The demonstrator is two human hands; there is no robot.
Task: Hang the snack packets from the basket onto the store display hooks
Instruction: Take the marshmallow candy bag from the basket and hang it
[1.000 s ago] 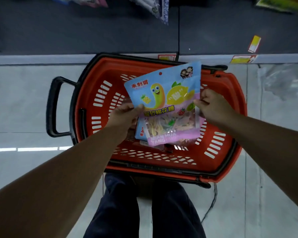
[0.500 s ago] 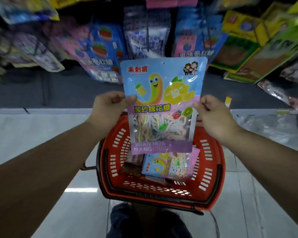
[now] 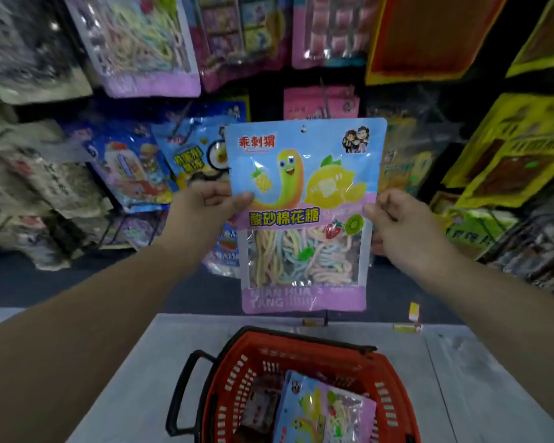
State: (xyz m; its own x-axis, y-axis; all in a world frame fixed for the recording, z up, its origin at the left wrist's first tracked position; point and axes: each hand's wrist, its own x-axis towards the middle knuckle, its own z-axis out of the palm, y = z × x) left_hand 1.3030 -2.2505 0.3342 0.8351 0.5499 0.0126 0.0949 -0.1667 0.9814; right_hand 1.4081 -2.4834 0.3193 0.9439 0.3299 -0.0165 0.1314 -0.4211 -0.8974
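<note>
Nearest the camera, at six o'clock in the view, an orange-red basket point(image 3: 394, 398) with a black handle at its nine o'clock side stands on the pale grey floor point(image 3: 135, 372); inside it lies a second candy packet point(image 3: 323, 407) of blue and lilac, tilted against the basket's right half, with a darker packet point(image 3: 259, 407) just beside it at its nine o'clock, too dim to read. Above the basket, two bare forearms reach in from seven and four o'clock and meet at a held snack packet point(image 3: 304, 215), upright and facing the camera in the middle of the view, clear of the basket and in front of the shelf goods. The left hand point(image 3: 202, 215) pinches the packet's nine o'clock edge, thumb on the printed front and fingers behind; the right hand point(image 3: 397, 225) pinches the three o'clock edge the same way, so both hands are closed on it. The packet shows a cartoon worm, a lemon, and a clear window of pastel strips; its small hang hole point(image 3: 303, 128) sits at twelve o'clock. Whether the hole touches any hook cannot be told. Farthest off, blurred hanging packets point(image 3: 131, 43) crowd the display from nine through twelve o'clock, and yellow packets point(image 3: 518, 148) lean at two o'clock.
</note>
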